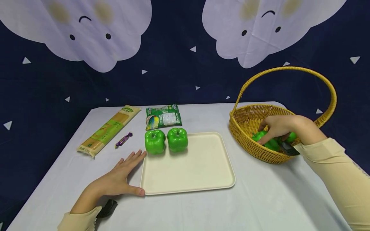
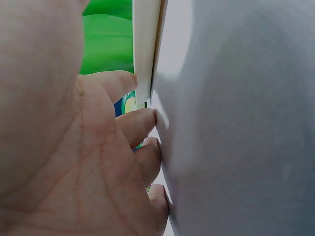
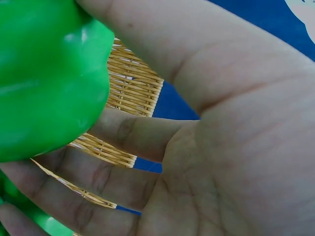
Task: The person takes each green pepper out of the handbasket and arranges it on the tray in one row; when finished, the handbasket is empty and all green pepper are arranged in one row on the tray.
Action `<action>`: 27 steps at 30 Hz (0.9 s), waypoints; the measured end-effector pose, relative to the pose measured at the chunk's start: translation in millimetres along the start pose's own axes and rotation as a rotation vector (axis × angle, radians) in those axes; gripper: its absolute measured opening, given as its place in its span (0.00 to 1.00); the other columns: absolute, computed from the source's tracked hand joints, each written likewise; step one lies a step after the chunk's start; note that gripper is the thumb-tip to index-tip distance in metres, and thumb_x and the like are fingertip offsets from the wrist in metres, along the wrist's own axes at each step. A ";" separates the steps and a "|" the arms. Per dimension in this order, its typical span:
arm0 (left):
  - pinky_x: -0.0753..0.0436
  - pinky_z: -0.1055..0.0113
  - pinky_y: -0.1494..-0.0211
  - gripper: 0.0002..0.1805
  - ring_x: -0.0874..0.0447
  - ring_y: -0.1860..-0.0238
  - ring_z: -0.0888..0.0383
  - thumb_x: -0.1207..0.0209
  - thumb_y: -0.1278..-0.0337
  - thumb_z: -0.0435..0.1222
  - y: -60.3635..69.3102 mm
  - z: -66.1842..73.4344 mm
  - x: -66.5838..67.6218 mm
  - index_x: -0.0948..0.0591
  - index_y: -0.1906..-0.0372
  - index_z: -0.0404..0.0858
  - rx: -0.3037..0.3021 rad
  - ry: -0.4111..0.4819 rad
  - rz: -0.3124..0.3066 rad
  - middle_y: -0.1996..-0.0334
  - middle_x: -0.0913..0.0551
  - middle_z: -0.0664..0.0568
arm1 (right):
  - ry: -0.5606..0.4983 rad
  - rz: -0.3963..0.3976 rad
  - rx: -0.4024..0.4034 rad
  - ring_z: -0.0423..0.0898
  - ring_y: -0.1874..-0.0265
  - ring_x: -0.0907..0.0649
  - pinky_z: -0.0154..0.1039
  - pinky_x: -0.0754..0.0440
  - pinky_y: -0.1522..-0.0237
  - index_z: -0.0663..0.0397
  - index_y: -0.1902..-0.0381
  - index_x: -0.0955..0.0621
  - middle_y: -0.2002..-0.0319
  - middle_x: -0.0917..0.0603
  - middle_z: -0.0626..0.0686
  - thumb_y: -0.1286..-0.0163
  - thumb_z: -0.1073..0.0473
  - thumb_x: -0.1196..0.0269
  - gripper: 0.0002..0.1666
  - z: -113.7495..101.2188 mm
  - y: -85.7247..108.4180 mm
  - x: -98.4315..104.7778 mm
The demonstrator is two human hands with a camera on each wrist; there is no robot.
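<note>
My right hand (image 1: 284, 126) reaches into a yellow wicker basket (image 1: 248, 148) and holds a green bell pepper (image 1: 270, 143) between thumb and fingers. In the right wrist view the glossy pepper (image 3: 49, 83) fills the upper left, with fingers curled beneath it. Part of another green pepper (image 1: 292, 137) shows behind the hand. My left hand (image 1: 115, 179) lies with fingers spread at the left edge of a cream tray (image 1: 190, 173), thumb and index fingertip at its rim. Two green bell peppers (image 1: 155, 142) stand side by side in the tray's far left corner.
Behind the tray lies a green snack packet (image 1: 164, 117). A long noodle pack (image 1: 110, 128) and a purple-wrapped candy (image 1: 123, 140) lie to the left. The basket's tall handle (image 1: 289, 68) arches above my right hand. A dark patterned curtain hangs behind the white table.
</note>
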State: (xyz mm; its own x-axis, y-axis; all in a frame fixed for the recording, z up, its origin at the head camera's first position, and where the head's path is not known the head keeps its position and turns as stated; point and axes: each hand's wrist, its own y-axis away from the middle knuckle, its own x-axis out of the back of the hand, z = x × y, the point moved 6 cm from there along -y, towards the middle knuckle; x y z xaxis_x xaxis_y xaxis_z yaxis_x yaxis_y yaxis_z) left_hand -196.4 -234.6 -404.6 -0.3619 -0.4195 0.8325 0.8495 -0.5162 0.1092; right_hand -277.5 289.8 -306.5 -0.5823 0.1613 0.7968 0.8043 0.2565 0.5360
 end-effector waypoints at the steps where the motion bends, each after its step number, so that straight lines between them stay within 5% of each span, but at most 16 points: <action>1: 0.57 0.18 0.20 0.76 0.57 0.14 0.24 0.19 0.63 0.65 -0.1 0.0 -0.1 0.48 0.11 0.46 0.000 0.001 -0.001 0.13 0.51 0.33 | -0.002 -0.001 0.000 0.50 0.55 0.15 0.47 0.09 0.62 0.74 0.31 0.25 0.44 0.17 0.66 0.34 0.40 0.23 0.51 0.1 -0.2 -0.2; 18: 0.58 0.18 0.21 0.75 0.57 0.15 0.23 0.19 0.62 0.64 0.6 0.3 -0.1 0.48 0.11 0.45 -0.004 0.005 -0.001 0.13 0.51 0.33 | 0.040 0.052 0.076 0.52 0.52 0.11 0.49 0.08 0.57 0.81 0.32 0.25 0.42 0.14 0.71 0.33 0.39 0.25 0.52 1.4 0.0 4.2; 27: 0.57 0.17 0.21 0.75 0.56 0.15 0.23 0.18 0.62 0.64 0.4 0.7 0.6 0.48 0.11 0.46 -0.010 0.008 0.001 0.13 0.50 0.33 | 0.045 0.170 0.104 0.59 0.42 0.16 0.62 0.13 0.42 0.74 0.29 0.24 0.41 0.14 0.63 0.32 0.36 0.26 0.52 0.6 14.3 22.8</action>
State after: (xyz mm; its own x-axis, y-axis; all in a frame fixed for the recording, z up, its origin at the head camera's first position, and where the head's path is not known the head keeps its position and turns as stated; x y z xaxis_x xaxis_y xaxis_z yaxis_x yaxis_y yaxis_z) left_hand -196.0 -234.5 -403.7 -0.3645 -0.4257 0.8282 0.8459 -0.5233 0.1033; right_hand -279.3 297.7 -280.8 -0.4312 0.1686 0.8864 0.8730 0.3261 0.3626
